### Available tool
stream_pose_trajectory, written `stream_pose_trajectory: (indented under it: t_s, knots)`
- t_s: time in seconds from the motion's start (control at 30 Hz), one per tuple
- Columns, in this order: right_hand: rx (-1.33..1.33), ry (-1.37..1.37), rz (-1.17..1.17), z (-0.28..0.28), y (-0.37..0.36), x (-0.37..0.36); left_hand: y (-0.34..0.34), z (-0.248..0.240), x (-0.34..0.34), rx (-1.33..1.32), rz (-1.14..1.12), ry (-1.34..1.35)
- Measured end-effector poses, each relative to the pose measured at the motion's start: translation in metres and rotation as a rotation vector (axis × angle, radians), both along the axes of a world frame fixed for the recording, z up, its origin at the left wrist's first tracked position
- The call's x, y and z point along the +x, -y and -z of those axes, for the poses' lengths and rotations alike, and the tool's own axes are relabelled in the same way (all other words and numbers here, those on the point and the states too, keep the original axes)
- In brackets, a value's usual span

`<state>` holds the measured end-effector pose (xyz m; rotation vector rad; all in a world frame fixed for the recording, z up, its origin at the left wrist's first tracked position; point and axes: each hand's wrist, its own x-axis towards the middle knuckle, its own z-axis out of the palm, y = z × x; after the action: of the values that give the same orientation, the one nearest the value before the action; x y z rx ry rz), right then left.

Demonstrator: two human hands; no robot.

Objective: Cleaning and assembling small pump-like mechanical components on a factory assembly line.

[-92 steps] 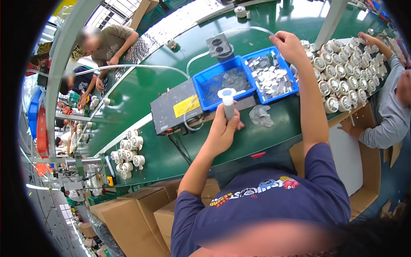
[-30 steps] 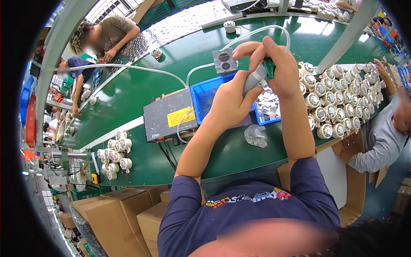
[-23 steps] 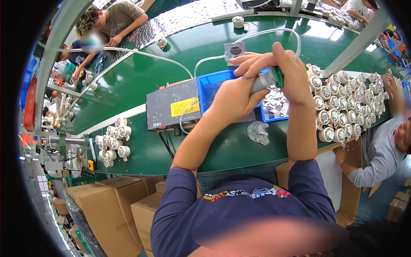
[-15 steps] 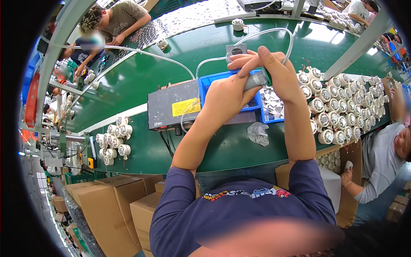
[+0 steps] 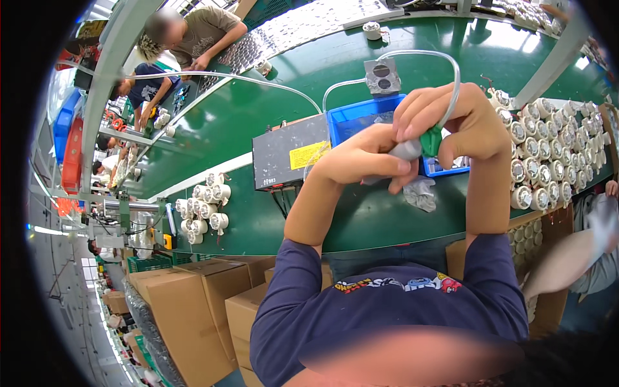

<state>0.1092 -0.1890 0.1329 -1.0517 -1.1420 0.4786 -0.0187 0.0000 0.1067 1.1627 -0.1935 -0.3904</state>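
**Hands working one lamp part with green tool, mid-batch**

Left hand is closing around a small grey lamp part, fingers curled tight, part poking out toward 3 o'clock. Right hand is gripping a green tool from 12 o'clock, fingers wrapped over it, tip pressing against the part. A clear hose is running up from the tool and looping back over the green bench.

Both hands are hovering above the blue bin, just at 3 o'clock of the black box. A crumpled bag is lying on the bench below the hands.

Progress, as a judgement: this piece is being worked, not yet set down. Rows of white lamps are sitting at 3 o'clock, and a smaller cluster at 9 o'clock; cannot tell which are finished. The bin is hiding mostly behind the hands, so the remaining stock is unclear. Looks like mid-run.

Other workers are bending over the far side at 11 o'clock. Cartons are standing at 7 o'clock.
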Motion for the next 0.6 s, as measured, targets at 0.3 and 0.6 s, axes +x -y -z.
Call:
stream_pose_trajectory:
  t_s: [0.3, 0.6]
  knots:
    - [-0.012, 0.259, -0.237, 0.006, -0.02, 0.008, -0.004, 0.001, 0.001, 0.414, 0.058, -0.083]
    - [-0.059, 0.162, 0.255, 0.005, -0.036, -0.025, 0.005, -0.016, -0.006, 0.852, -0.651, 0.298]
